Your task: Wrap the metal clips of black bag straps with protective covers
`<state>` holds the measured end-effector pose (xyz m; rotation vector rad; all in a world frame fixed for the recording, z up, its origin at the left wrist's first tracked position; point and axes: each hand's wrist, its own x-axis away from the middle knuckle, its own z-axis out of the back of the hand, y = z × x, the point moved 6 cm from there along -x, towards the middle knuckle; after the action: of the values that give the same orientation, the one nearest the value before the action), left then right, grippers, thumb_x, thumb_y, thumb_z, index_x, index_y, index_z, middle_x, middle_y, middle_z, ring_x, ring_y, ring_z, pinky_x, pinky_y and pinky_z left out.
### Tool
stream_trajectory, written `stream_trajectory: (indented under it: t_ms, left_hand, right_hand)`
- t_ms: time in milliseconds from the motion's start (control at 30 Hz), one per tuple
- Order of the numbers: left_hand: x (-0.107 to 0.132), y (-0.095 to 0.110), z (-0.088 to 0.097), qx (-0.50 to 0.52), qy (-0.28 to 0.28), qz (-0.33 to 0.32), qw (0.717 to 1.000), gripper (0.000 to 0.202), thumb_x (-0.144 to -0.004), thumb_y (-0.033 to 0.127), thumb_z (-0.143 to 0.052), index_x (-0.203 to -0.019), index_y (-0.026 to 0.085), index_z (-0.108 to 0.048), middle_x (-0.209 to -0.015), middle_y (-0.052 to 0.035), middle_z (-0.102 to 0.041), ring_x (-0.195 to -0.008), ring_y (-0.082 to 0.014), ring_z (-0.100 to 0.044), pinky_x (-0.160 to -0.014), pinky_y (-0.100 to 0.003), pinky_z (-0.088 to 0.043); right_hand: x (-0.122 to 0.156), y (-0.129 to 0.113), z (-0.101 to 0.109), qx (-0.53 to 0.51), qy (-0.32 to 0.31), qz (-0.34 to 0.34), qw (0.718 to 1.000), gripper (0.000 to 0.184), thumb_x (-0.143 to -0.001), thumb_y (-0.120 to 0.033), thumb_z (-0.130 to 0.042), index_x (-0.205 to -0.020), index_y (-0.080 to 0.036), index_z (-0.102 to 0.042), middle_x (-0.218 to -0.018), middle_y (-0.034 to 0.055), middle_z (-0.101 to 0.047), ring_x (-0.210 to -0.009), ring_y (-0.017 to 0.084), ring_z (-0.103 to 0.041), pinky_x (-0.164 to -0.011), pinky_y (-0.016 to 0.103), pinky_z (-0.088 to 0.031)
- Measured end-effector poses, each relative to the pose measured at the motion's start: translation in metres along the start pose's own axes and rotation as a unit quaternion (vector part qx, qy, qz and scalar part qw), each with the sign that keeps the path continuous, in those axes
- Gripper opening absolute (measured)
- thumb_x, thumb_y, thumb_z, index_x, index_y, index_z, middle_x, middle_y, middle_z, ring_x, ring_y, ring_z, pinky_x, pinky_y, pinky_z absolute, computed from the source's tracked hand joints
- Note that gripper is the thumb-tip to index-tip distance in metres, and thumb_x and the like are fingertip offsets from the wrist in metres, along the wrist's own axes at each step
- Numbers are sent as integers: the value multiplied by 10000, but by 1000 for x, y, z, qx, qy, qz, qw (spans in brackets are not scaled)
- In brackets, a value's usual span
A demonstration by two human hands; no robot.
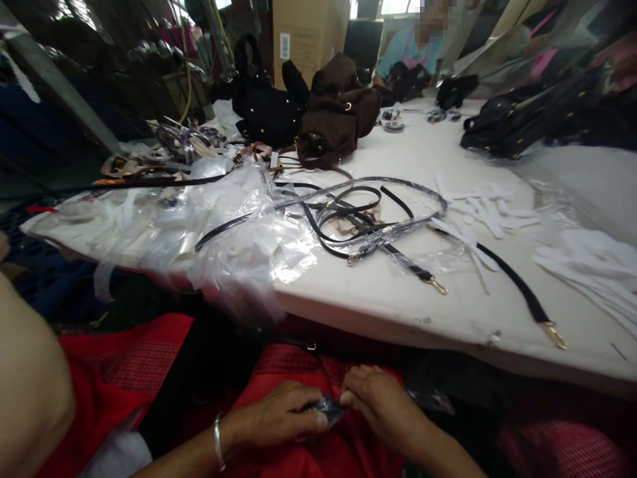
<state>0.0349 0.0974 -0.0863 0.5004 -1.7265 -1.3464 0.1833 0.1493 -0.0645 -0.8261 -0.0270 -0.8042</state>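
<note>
Low in the view, over a red cloth on the lap, my left hand [279, 415] pinches a dark piece wrapped in clear plastic [328, 408]. It looks like a plastic-wrapped black strap, though most of it is hidden. My right hand [371, 398] is closed at the other end of the same piece, fingers curled. Beyond the hands, on the white table, lie coiled black straps [348, 219], some in clear plastic. One black strap with a gold clasp [552, 332] reaches toward the table's front edge.
Crumpled clear plastic bags [239, 239] hang over the front edge. White strips [492, 209] lie at the right. Black bags [273, 106] and a brown bag [338, 119] stand behind, near a cardboard box [308, 40]. A person [413, 46] sits across the table.
</note>
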Motion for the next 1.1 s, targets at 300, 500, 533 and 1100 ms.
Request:
stream_trajectory:
  t_ms: [300, 500, 533, 1100]
  left_hand:
    - [-9, -19, -23, 359, 22, 38, 932, 492, -871, 553, -528, -801, 89, -676, -569, -33, -545, -512, -152, -540, -507, -238, -382]
    - [-21, -18, -24, 535, 80, 37, 840, 506, -902, 530, -522, -769, 64, -667, -548, -6, -496, -498, -136, -524, -543, -259, -436]
    - [-23, -16, -22, 553, 86, 34, 828, 496, -902, 523, -534, -775, 62, -669, -549, 0, -492, -497, -131, -521, -550, -261, -440]
    - [-32, 4, -7, 641, 159, 15, 751, 465, -970, 469, -498, -790, 70, -653, -563, -17, -573, -524, -127, -569, -580, -248, -461]
  right_hand:
    - [3, 20, -45, -393, 191, -89, 895, 427, -1004, -528, -324, -802, -208, -522, -734, -25, -519, -697, 148, -508, -659, 252, -397]
    - [5, 4, -60, -497, 266, -136, 815, 485, -980, -620, -297, -880, -218, -549, -724, -4, -618, -644, 162, -591, -582, 240, -468]
    - [5, 1, -61, -499, 266, -130, 814, 486, -982, -617, -291, -931, -220, -565, -766, 10, -665, -673, 171, -627, -600, 242, -489]
    - [9, -3, -74, -289, 277, -72, 914, 700, -909, -675, -444, -1457, -246, -365, -1346, 73, -639, -1131, 247, -676, -868, 278, -567]
